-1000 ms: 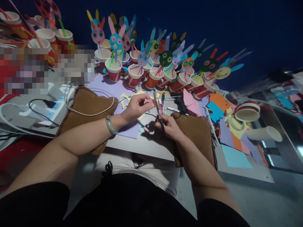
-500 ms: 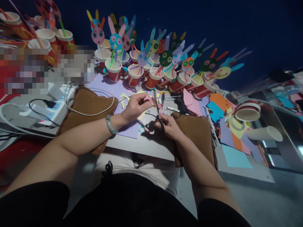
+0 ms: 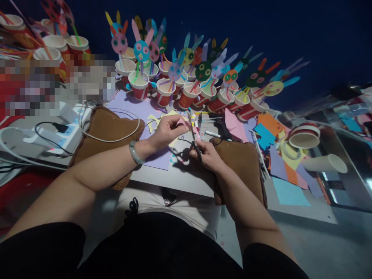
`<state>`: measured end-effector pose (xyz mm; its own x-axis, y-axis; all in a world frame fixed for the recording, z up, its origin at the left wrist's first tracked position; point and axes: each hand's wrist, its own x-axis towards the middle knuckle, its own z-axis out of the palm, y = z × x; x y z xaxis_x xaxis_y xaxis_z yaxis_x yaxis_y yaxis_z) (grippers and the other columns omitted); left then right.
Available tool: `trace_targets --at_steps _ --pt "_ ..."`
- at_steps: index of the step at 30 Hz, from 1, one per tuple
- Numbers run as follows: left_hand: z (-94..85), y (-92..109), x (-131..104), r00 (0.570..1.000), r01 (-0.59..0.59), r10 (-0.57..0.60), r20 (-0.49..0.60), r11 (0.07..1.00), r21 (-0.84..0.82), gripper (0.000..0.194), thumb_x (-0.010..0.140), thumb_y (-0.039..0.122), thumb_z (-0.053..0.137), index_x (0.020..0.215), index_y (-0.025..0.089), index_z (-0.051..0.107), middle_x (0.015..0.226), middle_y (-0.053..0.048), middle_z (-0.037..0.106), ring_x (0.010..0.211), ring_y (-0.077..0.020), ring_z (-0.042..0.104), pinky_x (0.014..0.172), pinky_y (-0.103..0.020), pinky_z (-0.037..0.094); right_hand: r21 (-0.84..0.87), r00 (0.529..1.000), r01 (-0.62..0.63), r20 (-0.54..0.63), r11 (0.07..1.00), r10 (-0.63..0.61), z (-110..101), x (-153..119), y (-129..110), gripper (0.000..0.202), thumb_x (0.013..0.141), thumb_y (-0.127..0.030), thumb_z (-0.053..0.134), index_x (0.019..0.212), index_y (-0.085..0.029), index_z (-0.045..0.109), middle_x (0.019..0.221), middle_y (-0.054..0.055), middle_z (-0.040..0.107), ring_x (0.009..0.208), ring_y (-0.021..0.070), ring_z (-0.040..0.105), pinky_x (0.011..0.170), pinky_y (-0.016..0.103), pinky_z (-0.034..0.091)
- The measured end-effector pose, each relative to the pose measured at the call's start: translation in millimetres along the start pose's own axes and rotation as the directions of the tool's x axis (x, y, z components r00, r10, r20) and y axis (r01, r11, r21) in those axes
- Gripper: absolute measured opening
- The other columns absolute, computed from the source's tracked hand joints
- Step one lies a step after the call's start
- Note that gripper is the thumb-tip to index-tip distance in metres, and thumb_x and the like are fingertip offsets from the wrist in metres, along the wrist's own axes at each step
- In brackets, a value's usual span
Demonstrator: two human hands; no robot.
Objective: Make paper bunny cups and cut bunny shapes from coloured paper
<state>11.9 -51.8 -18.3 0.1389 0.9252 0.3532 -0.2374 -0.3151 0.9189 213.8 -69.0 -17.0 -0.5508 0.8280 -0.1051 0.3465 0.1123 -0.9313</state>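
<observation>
Pinched in my left hand [image 3: 167, 132] is a small piece of pink paper [image 3: 181, 121], partly covered by the fingers. My right hand [image 3: 208, 154] is closed round the dark handles of a pair of scissors [image 3: 192, 127], whose blades point up and away from me beside the pink piece. Whether the blades touch the paper I cannot tell. Beneath my left hand lies a sheet of purple paper [image 3: 157, 161] with yellow scraps on it. A white marker [image 3: 212, 133] and several pens lie just beyond the scissors.
Red paper cups [image 3: 188, 97] with paper rabbit heads stand in rows at the back. Brown cushions [image 3: 106, 128] flank my forearms. At left are a power strip [image 3: 72, 131] and cables. Coloured paper scraps [image 3: 266, 133], an upright tape roll and a lying white cup [image 3: 329, 164] are at right.
The pink paper in my left hand has turned slightly, showing more of itself above the fingers. My right hand and the scissors have barely moved.
</observation>
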Motion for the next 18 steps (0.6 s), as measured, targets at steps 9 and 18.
trace_targets --at_steps 9,18 --pt "-0.2 1.8 -0.4 1.0 -0.006 0.006 0.005 1.0 -0.002 0.015 0.076 0.029 0.07 0.068 0.018 0.063 0.067 0.002 0.06 0.066 -0.0108 0.051 0.068 -0.027 0.045 -0.029 1.0 0.0 -0.001 1.0 0.0 0.2 -0.6 -0.7 0.057 0.074 -0.069 0.076 0.064 -0.022 0.047 0.057 -0.004 0.05 0.056 0.0103 0.044 0.056 0.025 0.039" --pt "1.2 5.2 -0.5 0.999 0.036 -0.037 -0.017 0.997 -0.062 0.02 0.076 0.032 0.072 0.067 0.018 0.06 0.065 0.003 0.053 0.064 -0.0098 0.048 0.063 -0.026 0.042 0.0 1.0 -0.014 0.01 1.0 0.014 -0.1 -0.1 -2.3 0.057 0.071 -0.071 0.079 0.064 -0.021 0.051 0.056 -0.002 0.053 0.056 0.0115 0.046 0.056 0.026 0.041"
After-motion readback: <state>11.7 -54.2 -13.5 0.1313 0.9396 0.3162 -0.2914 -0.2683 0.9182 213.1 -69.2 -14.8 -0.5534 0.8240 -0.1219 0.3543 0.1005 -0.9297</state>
